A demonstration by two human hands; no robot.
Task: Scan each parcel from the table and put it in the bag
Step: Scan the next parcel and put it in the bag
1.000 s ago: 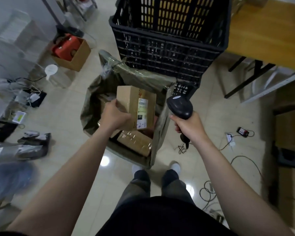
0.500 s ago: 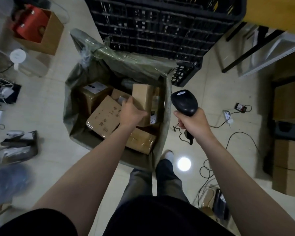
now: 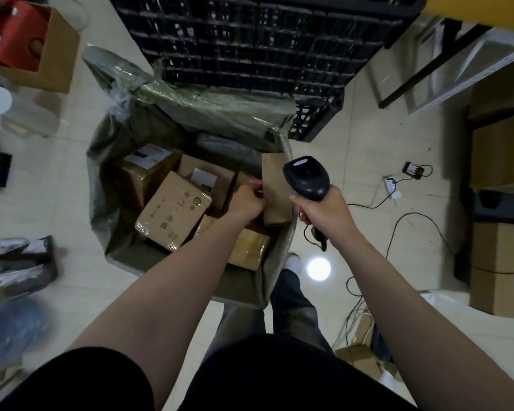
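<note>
A big grey-green bag stands open on the floor and holds several cardboard parcels. My left hand reaches into it and grips a small brown parcel, which stands upright against the bag's right wall. A larger box with handwriting lies to the left of that hand. My right hand hovers just outside the bag's right edge, closed around the handle of a black barcode scanner whose cable hangs down.
A black plastic crate stands right behind the bag. Cables and a power strip lie on the tiled floor at right, beside stacked cardboard boxes. An open box with a red item is at top left. My feet stand below the bag.
My left hand has lowered the small parcel from above the bag down into it, against the right side. The scanner hand stayed about where it was.
</note>
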